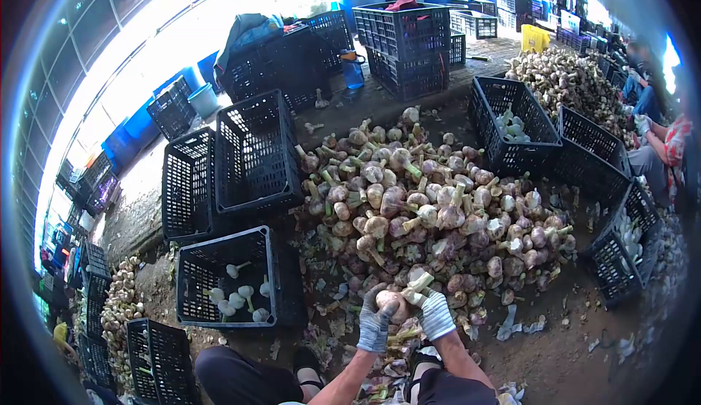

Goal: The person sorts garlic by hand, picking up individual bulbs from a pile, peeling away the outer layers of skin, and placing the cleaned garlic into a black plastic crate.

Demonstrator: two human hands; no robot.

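Both my hands wear striped grey-and-white gloves and meet in front of my knees. My left hand (375, 320) is wrapped round a garlic bulb (395, 307). On the other side, my right hand (437, 314) is closed at the pale thick stem (420, 282) that slants up from between my hands. Just beyond them lies a big heap of garlic bulbs (445, 208), purplish and white, many with stems on. To the left, a black crate (272, 259) holds several cleaned white bulbs (235, 300).
Two black crates (281, 157) (191, 179) stand behind the left one. More crates stand right of the heap, one with pale bulbs (511, 124). Peeled skins (509, 325) litter the soil. A seated person (661, 146) works far right near another garlic pile (555, 76). Stacked crates (405, 36) and a blue bottle (352, 71) stand behind.
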